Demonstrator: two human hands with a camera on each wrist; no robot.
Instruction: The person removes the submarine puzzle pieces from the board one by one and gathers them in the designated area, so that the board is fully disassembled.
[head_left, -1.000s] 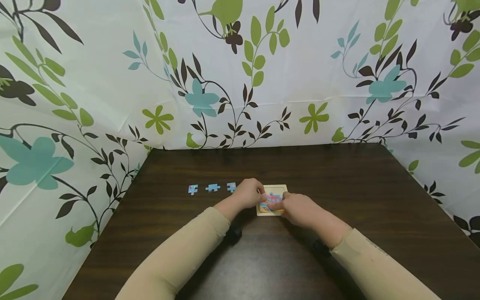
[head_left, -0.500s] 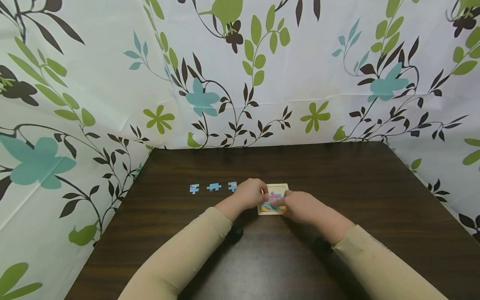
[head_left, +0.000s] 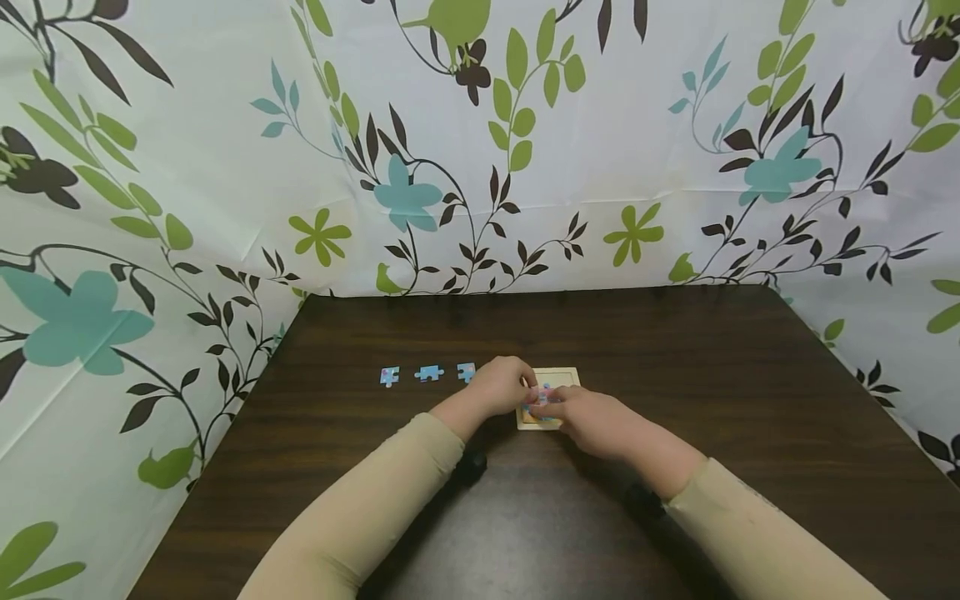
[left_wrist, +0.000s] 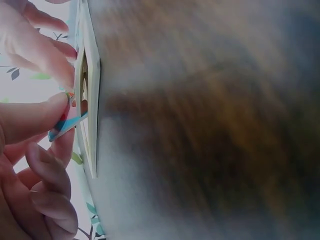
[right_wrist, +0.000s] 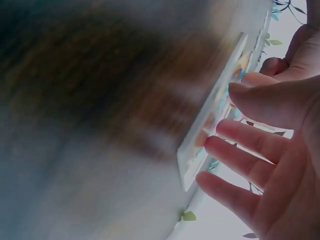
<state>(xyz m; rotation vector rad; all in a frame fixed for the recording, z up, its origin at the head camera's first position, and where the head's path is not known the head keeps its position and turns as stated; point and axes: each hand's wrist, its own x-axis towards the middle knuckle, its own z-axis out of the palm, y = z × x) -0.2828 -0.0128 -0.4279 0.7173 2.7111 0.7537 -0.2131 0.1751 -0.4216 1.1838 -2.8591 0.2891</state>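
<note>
My left hand (head_left: 497, 386) is at the left side of a small light wooden puzzle tray (head_left: 558, 370). In the left wrist view its thumb and forefinger pinch a blue and red puzzle piece (left_wrist: 65, 126), tilted, with one edge at the tray rim. My right hand (head_left: 600, 421) reaches in from the right; in the right wrist view its fingers (right_wrist: 245, 155) are nearly straight, with the fingertips over the tray. Colourful puzzle pieces lie in the tray's near part, partly covered by both hands, while bare wood shows in its far part.
Left of the tray, three loose blue jigsaw pieces lie in a row: a left one (head_left: 389, 376), a middle one (head_left: 430, 373) and a right one (head_left: 466, 372) close to my left hand. The dark wooden table (head_left: 480, 533) ends at a patterned cloth (head_left: 555, 250).
My right hand's fingers have shifted slightly left over the pieces, covering more of them. The left hand stays at the tray's left side, and the loose pieces keep their row.
</note>
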